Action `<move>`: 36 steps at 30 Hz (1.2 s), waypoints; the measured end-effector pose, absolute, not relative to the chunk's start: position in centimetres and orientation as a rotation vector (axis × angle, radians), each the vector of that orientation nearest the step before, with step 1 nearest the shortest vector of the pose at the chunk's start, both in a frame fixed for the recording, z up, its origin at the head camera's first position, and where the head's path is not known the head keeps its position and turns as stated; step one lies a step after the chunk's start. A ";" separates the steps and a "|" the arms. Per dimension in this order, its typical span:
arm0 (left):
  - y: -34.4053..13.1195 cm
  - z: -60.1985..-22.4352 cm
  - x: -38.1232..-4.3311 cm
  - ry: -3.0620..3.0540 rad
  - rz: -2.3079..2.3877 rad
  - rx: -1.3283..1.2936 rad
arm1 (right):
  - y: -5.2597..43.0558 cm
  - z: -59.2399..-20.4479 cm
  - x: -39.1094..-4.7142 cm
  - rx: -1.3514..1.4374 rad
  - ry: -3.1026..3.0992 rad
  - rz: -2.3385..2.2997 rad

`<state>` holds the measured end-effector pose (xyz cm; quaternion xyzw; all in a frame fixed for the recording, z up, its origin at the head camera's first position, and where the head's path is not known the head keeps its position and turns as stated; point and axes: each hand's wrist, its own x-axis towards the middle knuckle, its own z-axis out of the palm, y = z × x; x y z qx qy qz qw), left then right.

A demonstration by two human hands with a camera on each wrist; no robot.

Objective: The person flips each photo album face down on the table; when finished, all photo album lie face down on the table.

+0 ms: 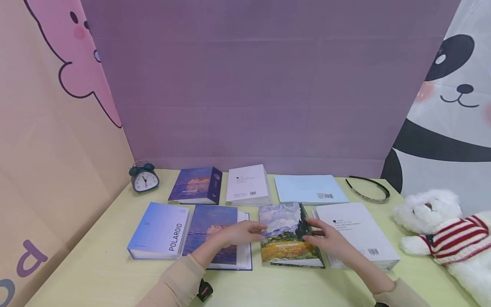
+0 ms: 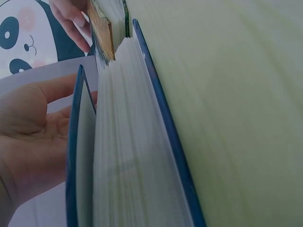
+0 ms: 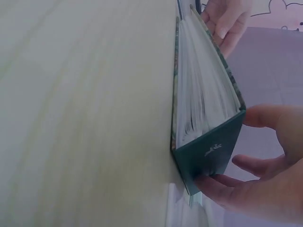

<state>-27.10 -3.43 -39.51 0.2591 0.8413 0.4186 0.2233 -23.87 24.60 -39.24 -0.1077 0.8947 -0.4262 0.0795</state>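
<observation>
A photo album with a painted landscape cover point(image 1: 285, 238) lies at the front middle of the table, its green spine point(image 3: 213, 151) to the right. My right hand point(image 1: 324, 238) touches that spine with its fingertips, thumb at the cover's edge. To the left, my left hand point(image 1: 241, 234) reaches over an album with a sea-and-cliff cover point(image 1: 215, 230), its relaxed fingers close by the landscape album's left edge. In the left wrist view the sea album's cover point(image 2: 73, 151) stands slightly raised from its pages, with my left palm beyond it.
A blue Polaroid album point(image 1: 159, 230) lies left and a white album point(image 1: 356, 230) right. Behind are a dark blue album point(image 1: 193, 183), another white album point(image 1: 247, 183), a light blue one point(image 1: 308, 187), an alarm clock point(image 1: 144, 177) and a headband point(image 1: 370, 198). A teddy bear point(image 1: 441, 238) lies far right.
</observation>
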 end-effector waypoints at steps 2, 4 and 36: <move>-3.4 -39.4 -27.0 2.313 1.151 0.720 | 24.6 -39.4 -23.9 -0.331 2.673 -1.263; -3.4 -39.4 -27.0 2.305 1.144 0.730 | 24.5 -39.5 -23.9 -0.332 2.674 -1.241; -3.3 -39.3 -27.2 2.342 1.067 0.760 | 24.4 -38.9 -23.9 -0.468 2.793 -1.039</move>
